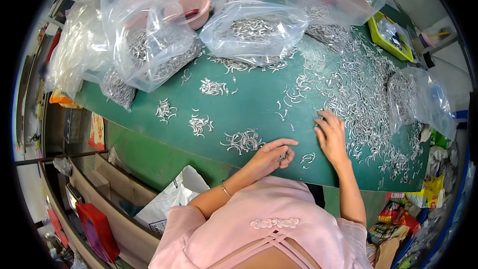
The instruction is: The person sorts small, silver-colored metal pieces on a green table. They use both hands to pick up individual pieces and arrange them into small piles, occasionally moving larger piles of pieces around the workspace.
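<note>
Small curved silver metal pieces, shaped like little hooks, lie all over the green table (259, 104). My left hand (273, 154) is near the front edge with its fingers curled around a few curved metal pieces (283, 157) and its index finger stretched out to the right. To its left lies a small heap of the pieces (243, 141). My right hand (330, 133) is palm down at the left edge of the large spread of pieces (368, 104), fingers bent and apart, tips at the table. Between the hands lie several loose pieces (308, 159).
Smaller heaps (200, 125) sit on the table's left half. Clear plastic bags of pieces (254, 30) line the back, with a pink bowl (196, 10) among them. A yellow-green basket (391, 36) stands at the back right, another filled bag (403, 92) at the right edge.
</note>
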A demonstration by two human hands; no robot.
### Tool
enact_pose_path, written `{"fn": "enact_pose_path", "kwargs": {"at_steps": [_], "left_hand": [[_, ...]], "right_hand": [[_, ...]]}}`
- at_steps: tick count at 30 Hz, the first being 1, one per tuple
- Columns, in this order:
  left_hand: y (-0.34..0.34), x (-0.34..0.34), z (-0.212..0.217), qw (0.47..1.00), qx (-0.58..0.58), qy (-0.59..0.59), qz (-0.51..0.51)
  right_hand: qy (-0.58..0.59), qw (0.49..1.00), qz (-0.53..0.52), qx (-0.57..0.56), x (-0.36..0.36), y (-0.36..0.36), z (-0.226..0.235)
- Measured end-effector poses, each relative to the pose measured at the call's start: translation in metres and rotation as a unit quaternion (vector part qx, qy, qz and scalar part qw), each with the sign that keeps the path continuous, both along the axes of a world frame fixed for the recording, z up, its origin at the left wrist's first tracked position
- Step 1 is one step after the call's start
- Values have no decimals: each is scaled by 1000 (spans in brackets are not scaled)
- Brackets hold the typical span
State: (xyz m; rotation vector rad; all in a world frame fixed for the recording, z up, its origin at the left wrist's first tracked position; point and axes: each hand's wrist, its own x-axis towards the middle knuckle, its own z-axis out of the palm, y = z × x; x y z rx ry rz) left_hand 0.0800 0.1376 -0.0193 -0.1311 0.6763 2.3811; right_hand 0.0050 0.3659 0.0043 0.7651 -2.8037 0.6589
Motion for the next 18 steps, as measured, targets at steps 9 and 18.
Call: {"fn": "enact_pose_path", "kwargs": {"at_steps": [9,18], "left_hand": [[17,-6,18,991,-129,-20,7],[9,-5,27,987,-157,-11,23]], "right_hand": [[82,995,-45,-22,-82,-41,-10],[-48,998,-48,8,-64,-21,25]]}}
